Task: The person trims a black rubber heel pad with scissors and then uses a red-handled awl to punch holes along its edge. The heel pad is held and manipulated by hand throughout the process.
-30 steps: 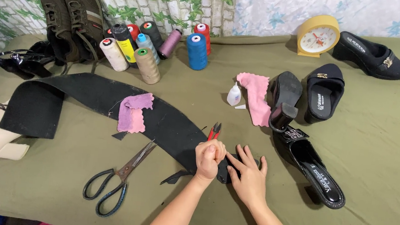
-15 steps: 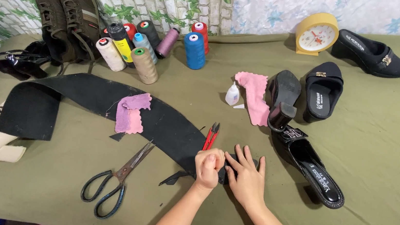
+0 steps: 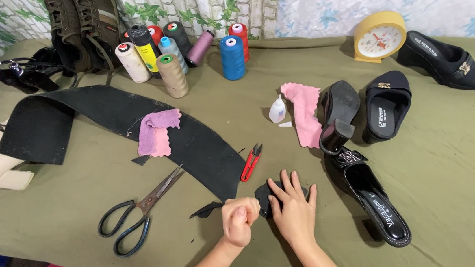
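Here the left hand (image 3: 239, 219) is clenched in a fist; the right hand (image 3: 294, 208) presses flat, fingers spread, on a small black piece (image 3: 263, 193).

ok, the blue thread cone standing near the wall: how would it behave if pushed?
The blue cone stands upright on a soft cloth, taller than its base is wide, so a high push would probably tip it. Once down it would likely roll in a curve, being tapered. Its wound thread should give decent grip, and it looks light.
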